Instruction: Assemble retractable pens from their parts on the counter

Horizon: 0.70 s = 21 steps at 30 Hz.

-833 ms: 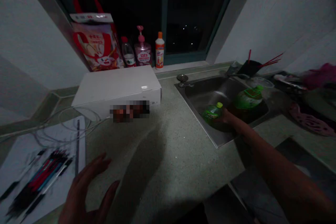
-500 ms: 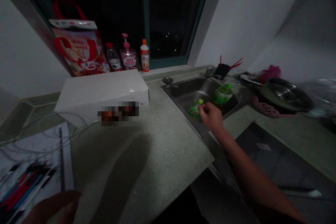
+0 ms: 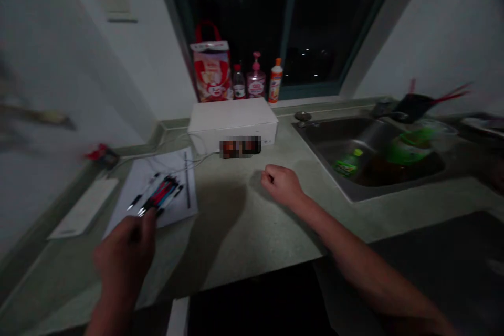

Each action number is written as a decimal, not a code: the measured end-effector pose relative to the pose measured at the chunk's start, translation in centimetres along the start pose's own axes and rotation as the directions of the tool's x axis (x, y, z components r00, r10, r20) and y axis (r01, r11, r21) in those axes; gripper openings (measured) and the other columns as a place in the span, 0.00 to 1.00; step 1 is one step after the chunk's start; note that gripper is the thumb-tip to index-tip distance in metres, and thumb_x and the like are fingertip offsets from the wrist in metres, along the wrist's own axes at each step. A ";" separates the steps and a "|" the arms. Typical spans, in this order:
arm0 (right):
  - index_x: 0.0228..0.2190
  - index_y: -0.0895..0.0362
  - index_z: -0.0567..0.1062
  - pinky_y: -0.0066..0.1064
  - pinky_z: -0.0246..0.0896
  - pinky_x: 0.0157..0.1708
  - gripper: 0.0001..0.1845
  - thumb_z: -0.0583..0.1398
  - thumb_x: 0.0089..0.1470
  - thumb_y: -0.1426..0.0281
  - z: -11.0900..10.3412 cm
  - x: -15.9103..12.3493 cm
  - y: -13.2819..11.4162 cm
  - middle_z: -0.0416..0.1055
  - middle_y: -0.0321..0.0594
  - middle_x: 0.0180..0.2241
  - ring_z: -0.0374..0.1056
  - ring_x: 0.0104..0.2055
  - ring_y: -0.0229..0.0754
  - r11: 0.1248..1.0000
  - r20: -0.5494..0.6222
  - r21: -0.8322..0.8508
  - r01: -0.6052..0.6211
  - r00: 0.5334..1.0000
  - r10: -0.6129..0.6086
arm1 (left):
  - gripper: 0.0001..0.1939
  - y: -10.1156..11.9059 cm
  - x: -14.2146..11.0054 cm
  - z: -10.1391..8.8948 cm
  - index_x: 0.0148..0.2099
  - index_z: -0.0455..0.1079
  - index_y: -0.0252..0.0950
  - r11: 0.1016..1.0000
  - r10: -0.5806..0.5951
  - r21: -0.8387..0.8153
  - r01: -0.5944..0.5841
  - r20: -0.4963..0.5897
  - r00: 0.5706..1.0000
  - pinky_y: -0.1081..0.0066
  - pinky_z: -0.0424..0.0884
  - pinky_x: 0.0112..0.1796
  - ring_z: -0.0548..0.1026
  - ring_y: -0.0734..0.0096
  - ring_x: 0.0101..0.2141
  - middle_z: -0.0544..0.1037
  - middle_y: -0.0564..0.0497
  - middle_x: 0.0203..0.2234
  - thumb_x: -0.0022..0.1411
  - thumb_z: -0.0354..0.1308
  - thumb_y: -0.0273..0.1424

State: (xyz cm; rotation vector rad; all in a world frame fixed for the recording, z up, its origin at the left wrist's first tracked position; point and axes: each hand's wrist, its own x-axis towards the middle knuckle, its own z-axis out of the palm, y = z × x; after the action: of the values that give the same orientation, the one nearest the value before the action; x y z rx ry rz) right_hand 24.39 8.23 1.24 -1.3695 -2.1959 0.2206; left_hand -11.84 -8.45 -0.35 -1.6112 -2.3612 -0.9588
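My left hand is over the counter at the lower left, its fingers curled closed. It overlaps the near ends of several pens that lie on a printed sheet of paper; nothing shows in it. My right hand makes a loose fist over the middle of the counter, with nothing visible inside. A small green bottle with a yellow-green cap stands in the sink, apart from the right hand. A larger green jug is in the sink too, blurred.
A white box sits against the window, with a pixelated item in front and a thin cable. On the sill stand a red bag, a pump bottle and two other bottles. A white slab lies at the left.
My right hand has let go of the green bottle, left it in the sink and moved left over the counter, closing. The left hand has gone from open to curled. The view has swung left.
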 end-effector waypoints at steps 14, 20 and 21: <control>0.27 0.54 0.72 0.32 0.47 0.29 0.17 0.53 0.64 0.61 6.2 -0.4 -0.4 0.74 0.39 0.27 0.67 0.29 0.42 0.992 0.145 -0.007 0.128 0.981 -0.126 | 0.18 2.1 2.2 2.6 0.56 0.73 0.33 0.910 0.081 0.361 -0.203 0.327 0.942 0.58 0.71 0.54 0.75 0.50 0.53 0.78 0.37 0.52 0.67 0.54 0.31; 0.29 0.55 0.74 0.32 0.46 0.29 0.14 0.56 0.65 0.64 6.1 -0.2 -0.9 0.76 0.39 0.30 0.68 0.30 0.41 0.991 0.166 -0.030 0.128 0.979 -0.121 | 0.19 3.7 4.5 4.9 0.54 0.75 0.31 0.836 0.044 0.479 -0.268 0.428 0.903 0.57 0.72 0.51 0.76 0.49 0.52 0.79 0.35 0.51 0.69 0.47 0.28; 0.29 0.55 0.74 0.32 0.47 0.29 0.13 0.56 0.65 0.64 6.1 -0.2 -1.0 0.77 0.39 0.30 0.68 0.30 0.41 0.991 0.175 -0.033 0.133 0.977 -0.125 | 0.20 3.8 4.5 5.0 0.54 0.75 0.31 0.834 0.047 0.479 -0.274 0.432 0.901 0.57 0.72 0.50 0.77 0.49 0.52 0.79 0.34 0.51 0.70 0.45 0.28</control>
State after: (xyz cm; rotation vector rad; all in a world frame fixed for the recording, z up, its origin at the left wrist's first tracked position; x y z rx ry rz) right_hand 20.55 8.43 -3.58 -1.2665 -2.4372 0.2514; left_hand -9.24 -1.14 -0.73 -1.8445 -2.3606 0.0999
